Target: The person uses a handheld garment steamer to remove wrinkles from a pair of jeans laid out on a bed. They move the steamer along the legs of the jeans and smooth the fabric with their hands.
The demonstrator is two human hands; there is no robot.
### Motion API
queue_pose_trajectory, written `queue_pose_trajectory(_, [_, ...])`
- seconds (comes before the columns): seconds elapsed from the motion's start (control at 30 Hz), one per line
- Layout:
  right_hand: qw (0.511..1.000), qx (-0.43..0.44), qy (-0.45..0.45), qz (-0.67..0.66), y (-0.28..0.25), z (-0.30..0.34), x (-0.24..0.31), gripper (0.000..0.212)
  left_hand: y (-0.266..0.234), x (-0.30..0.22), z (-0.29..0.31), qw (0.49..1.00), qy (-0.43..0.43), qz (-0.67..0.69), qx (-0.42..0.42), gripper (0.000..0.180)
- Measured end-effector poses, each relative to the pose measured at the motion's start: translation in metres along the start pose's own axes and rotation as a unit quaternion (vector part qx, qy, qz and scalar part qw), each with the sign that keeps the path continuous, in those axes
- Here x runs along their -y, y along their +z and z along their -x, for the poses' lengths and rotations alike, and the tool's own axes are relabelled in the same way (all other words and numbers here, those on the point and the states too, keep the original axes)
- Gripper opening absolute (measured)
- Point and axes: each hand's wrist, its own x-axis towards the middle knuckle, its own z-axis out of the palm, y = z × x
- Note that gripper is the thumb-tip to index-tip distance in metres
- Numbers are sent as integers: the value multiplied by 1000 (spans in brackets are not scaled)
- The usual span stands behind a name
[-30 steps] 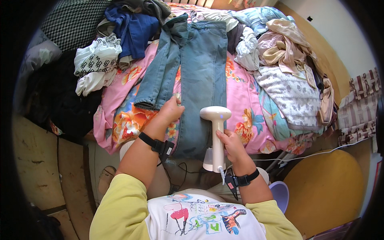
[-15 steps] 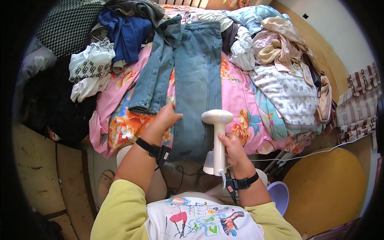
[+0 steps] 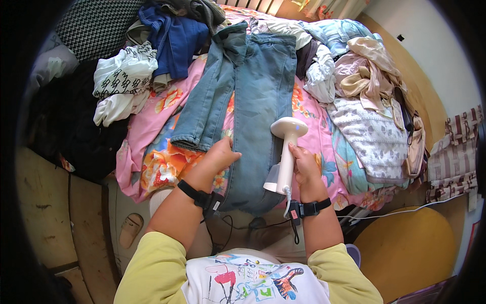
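A pair of blue jeans (image 3: 258,121) lies lengthwise on the bed, waist at the far end, one leg toward me and the other folded to the left. My left hand (image 3: 221,156) is closed at the left edge of the straight leg, thumb over the denim; its other fingers are partly hidden. In my right hand (image 3: 306,167) is a white handheld garment steamer (image 3: 286,157), held upright by its handle. The wide head is over the right edge of that leg; whether it touches the cloth I cannot tell. A clear tank hangs beside the handle.
The bed has a pink floral sheet (image 3: 164,131). Piled clothes, including a blue garment (image 3: 177,45) and a white patterned cloth (image 3: 362,137), flank the jeans. A white cord (image 3: 390,215) runs right, above a round yellow-brown board (image 3: 410,253). A sandal (image 3: 131,230) lies on the floor.
My right hand has moved the steamer farther up the jeans leg, away from me. The whole view has shifted slightly. My left hand stays at the same edge of the jeans.
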Motion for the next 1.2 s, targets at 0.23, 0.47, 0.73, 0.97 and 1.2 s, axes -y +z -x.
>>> queue_pose_trajectory(0.23, [1000,10,-4,-1,-1,8,5,34,-2,-1,-1,1000,-11,0,12,47])
queue_pose_trajectory(0.47, [999,0,-7,49,-7,44,-13,33,-2,1,-2,1000,-13,0,19,47])
queue_pose_trajectory(0.73, [999,31,29,-9,-14,89,-30,31,0,-2,0,1000,-7,2,2,48])
queue_pose_trajectory(0.97, [998,48,31,6,-20,116,-40,30,2,2,-1,1000,-8,-19,-14,49])
queue_pose_trajectory(1.2, [997,60,40,-4,-22,113,-42,31,-1,-4,5,1000,-6,-23,-16,47])
